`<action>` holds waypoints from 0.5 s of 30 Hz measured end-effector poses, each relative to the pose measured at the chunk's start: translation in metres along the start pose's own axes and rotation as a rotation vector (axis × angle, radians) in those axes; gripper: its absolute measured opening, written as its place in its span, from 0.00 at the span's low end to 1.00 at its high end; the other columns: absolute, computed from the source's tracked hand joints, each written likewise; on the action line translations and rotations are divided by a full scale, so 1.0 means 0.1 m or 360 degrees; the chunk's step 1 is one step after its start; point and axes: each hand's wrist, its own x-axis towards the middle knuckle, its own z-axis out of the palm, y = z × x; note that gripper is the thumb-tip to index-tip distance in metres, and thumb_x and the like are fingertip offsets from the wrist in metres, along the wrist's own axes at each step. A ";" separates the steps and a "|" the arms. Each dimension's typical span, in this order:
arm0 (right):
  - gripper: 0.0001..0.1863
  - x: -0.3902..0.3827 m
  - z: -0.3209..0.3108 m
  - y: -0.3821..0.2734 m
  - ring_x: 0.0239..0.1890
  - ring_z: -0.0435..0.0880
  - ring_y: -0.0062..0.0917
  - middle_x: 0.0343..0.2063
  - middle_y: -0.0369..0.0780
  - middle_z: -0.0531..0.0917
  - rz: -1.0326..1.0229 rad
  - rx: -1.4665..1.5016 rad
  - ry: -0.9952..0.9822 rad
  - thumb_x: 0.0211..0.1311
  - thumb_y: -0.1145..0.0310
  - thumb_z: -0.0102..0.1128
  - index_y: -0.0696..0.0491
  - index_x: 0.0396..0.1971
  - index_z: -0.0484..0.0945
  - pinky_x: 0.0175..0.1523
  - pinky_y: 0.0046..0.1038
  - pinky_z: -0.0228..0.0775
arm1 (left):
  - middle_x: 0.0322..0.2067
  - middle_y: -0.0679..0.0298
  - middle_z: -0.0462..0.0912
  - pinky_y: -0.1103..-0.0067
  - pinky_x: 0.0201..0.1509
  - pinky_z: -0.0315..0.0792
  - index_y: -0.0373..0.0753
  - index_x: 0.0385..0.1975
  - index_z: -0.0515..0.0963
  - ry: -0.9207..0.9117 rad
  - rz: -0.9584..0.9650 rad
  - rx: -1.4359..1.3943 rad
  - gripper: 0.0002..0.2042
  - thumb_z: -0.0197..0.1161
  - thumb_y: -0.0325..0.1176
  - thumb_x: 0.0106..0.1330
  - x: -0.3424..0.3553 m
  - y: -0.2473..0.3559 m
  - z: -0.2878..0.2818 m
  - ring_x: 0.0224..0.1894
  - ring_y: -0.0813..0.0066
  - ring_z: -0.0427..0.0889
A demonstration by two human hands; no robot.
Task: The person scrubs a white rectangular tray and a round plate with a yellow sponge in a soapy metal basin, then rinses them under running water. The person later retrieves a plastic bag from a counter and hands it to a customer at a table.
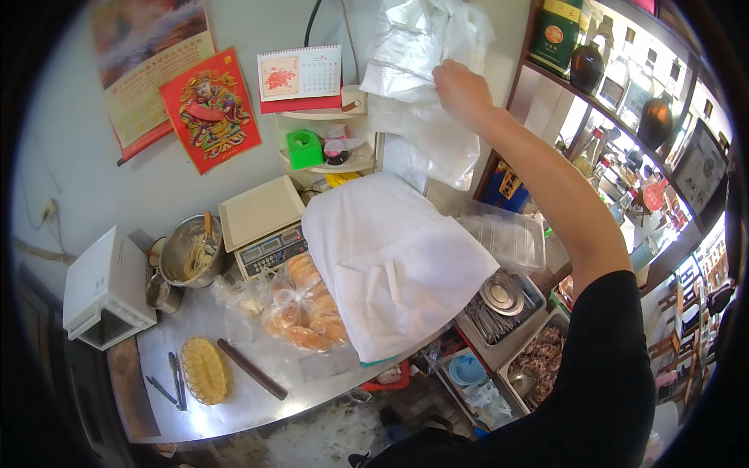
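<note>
1. Nearest the camera: black sleeve [581, 366] at lower right, leading to a bare right forearm [566, 183] raised diagonally toward the wall.
2. Right hand [464, 95]: fingers pinched on the plastic bags [402, 47], a thin, clear bundle hanging against the wall at top centre. Left hand: outside the view; impossible to tell whether empty or grasping.
3. Likeliest fault, by judgement: several bags coming away together. Cause: filmy layers clinging, with a pinch too deep to separate just one.
4. Also possible: tearing, or a drop of the whole bundle. Cause: a hard pull against whatever support, not visible here.
5. At right: dark bottle [587, 69] on the wooden shelf [516, 78]. Possible knock, from an outward swing of the elbow; true clearance uncertain.
6. Below the bundle: white cloth [390, 265] draped over something bulky on the metal table [242, 402], with bagged bread [308, 304] beside. Possible dragging of the cloth, from a low return of the sleeve.
</note>
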 end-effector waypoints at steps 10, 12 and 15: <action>0.10 0.25 -0.21 0.16 0.40 0.83 0.42 0.34 0.46 0.84 0.0195 0.0335 -0.0510 0.64 0.64 0.59 0.55 0.30 0.82 0.43 0.43 0.75 | 0.39 0.46 0.85 0.56 0.50 0.75 0.42 0.42 0.83 -0.0396 -0.0244 -0.0598 0.19 0.53 0.50 0.69 -0.02 0.34 -0.28 0.44 0.41 0.81; 0.09 0.20 -0.12 0.11 0.39 0.84 0.43 0.35 0.47 0.84 0.0055 0.0153 -0.0388 0.62 0.67 0.57 0.57 0.29 0.81 0.42 0.43 0.76 | 0.38 0.46 0.84 0.56 0.48 0.75 0.40 0.42 0.83 -0.0397 -0.0211 -0.0766 0.20 0.53 0.50 0.69 0.01 0.19 -0.09 0.43 0.43 0.81; 0.08 0.10 -0.21 0.02 0.40 0.84 0.43 0.37 0.47 0.84 -0.0070 -0.0059 -0.0120 0.59 0.71 0.56 0.59 0.29 0.81 0.41 0.41 0.77 | 0.38 0.47 0.84 0.57 0.46 0.74 0.38 0.40 0.82 -0.0358 -0.0173 -0.0812 0.20 0.53 0.49 0.71 0.07 0.08 -0.05 0.43 0.44 0.81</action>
